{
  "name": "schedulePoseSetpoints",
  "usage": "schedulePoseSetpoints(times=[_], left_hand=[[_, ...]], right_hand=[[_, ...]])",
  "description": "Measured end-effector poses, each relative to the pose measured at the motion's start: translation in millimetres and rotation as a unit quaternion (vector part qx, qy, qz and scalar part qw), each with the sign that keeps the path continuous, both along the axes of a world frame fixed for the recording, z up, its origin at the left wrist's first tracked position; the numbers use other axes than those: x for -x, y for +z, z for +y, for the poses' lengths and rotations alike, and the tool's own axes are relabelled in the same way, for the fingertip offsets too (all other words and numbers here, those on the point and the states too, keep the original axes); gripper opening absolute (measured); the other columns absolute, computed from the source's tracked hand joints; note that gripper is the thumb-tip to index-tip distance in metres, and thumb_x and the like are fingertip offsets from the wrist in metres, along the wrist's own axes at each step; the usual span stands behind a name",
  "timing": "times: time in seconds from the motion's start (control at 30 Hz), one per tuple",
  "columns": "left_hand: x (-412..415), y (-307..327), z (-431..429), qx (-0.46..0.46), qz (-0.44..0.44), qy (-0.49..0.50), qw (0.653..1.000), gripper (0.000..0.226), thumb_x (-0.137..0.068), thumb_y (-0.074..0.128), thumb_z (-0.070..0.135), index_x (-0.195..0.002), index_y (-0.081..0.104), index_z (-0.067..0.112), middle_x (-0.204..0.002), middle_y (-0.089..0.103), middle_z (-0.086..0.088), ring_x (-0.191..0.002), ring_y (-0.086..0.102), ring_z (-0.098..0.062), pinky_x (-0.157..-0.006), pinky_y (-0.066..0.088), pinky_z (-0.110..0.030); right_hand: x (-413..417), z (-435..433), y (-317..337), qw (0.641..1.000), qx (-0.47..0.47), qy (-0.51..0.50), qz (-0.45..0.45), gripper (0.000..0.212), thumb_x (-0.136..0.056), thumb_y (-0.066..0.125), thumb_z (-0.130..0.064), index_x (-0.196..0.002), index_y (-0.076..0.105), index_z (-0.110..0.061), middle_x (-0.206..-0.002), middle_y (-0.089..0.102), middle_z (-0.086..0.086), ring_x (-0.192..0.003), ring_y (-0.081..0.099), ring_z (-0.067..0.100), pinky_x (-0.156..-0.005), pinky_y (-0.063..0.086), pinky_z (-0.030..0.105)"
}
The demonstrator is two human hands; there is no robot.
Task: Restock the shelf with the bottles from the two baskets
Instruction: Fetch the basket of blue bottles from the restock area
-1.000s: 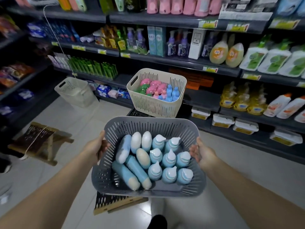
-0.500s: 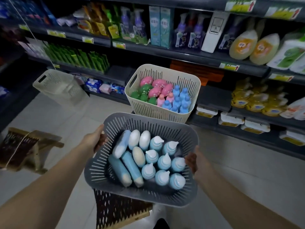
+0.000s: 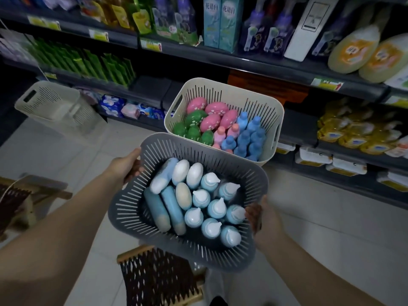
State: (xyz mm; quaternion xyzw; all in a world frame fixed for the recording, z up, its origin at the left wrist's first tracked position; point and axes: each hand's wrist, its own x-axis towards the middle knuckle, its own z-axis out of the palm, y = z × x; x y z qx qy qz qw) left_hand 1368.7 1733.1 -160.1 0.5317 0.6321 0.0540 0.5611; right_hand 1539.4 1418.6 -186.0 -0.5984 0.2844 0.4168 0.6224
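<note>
I hold a grey slotted basket (image 3: 130, 208) in front of me, tilted a little to the right. My left hand (image 3: 124, 167) grips its left rim and my right hand (image 3: 263, 219) grips its right rim. Inside stand several light-blue bottles (image 3: 217, 208) with white caps, beside several blue-and-white bottles lying flat (image 3: 164, 208). Just beyond it a cream basket (image 3: 225, 90) holds pink bottles (image 3: 209, 122), green bottles (image 3: 193, 120) and small blue bottles (image 3: 249, 138). Behind that lies a dark shelf (image 3: 295, 127) with a bare stretch.
Stocked shelves run across the back, with yellow pouches (image 3: 353, 133) at right and green packs (image 3: 88, 62) at left. An empty cream basket (image 3: 55, 107) sits on the floor at left. A woven stool (image 3: 159, 279) stands under the grey basket, another stool (image 3: 22, 195) at far left.
I have stepped closer to the shelves with the grey basket. The cream basket and shelves now look larger and nearer, and the grey basket has tilted slightly.
</note>
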Motion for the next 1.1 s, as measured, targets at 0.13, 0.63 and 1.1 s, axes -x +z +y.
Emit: schedulePoseSetpoints(times=[0.13,0.63,1.1], left_hand=[[-10,-15,9,-0.002,0.008,-0.006,1.0,0.051,-0.087,0.051,0.06,-0.072,0.057,0.011,-0.039,0.056,0.002,-0.027,0.041,-0.005,-0.031,0.021,-0.013],[-20,-57,18,-0.043,0.02,-0.007,0.999,0.048,-0.088,0.054,0.054,-0.073,0.06,0.008,-0.043,0.061,0.002,-0.032,0.05,-0.006,-0.048,0.04,-0.027],[21,-19,-9,-0.215,0.192,-0.313,0.905,0.044,-0.083,0.067,0.029,-0.12,0.055,0.008,-0.115,0.062,-0.014,-0.102,0.058,-0.032,-0.078,0.042,-0.03]], right_hand=[[-3,7,-7,0.999,0.015,-0.032,0.02,0.043,-0.093,0.048,-0.047,-0.071,0.052,-0.011,-0.037,0.055,-0.004,-0.027,0.048,0.004,-0.03,0.038,0.012],[-9,10,-23,0.999,0.025,-0.032,0.031,0.042,-0.092,0.049,-0.049,-0.072,0.054,-0.012,-0.043,0.059,-0.004,-0.03,0.049,0.004,-0.03,0.035,0.012],[-7,-7,-1,0.974,0.119,0.186,-0.056,0.017,-0.079,0.052,0.016,-0.083,0.061,0.002,-0.06,0.06,0.012,-0.051,0.055,0.02,-0.048,0.044,0.024]])
